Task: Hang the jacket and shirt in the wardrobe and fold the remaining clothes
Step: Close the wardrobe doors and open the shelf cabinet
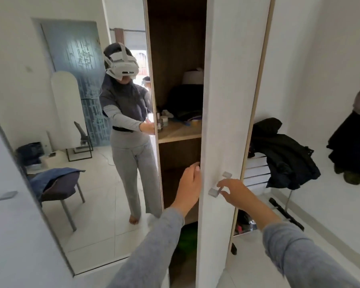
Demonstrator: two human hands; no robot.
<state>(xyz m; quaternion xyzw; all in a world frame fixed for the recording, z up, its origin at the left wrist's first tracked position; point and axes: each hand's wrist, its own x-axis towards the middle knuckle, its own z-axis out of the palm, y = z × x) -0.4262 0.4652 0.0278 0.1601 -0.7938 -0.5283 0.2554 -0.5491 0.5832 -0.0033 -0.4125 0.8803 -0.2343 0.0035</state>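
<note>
Left grip (190, 181) curls round the edge of the tall white wardrobe door (222, 100); right grip (236, 191) loosely pinches its grey bar handle (214, 192). A slip there could swing the door shut onto the left fingers.

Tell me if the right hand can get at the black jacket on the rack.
Probably, once it lets go: the right hand grips the handle, and the jacket lies over the rack just right of the door, nothing else between.
</note>
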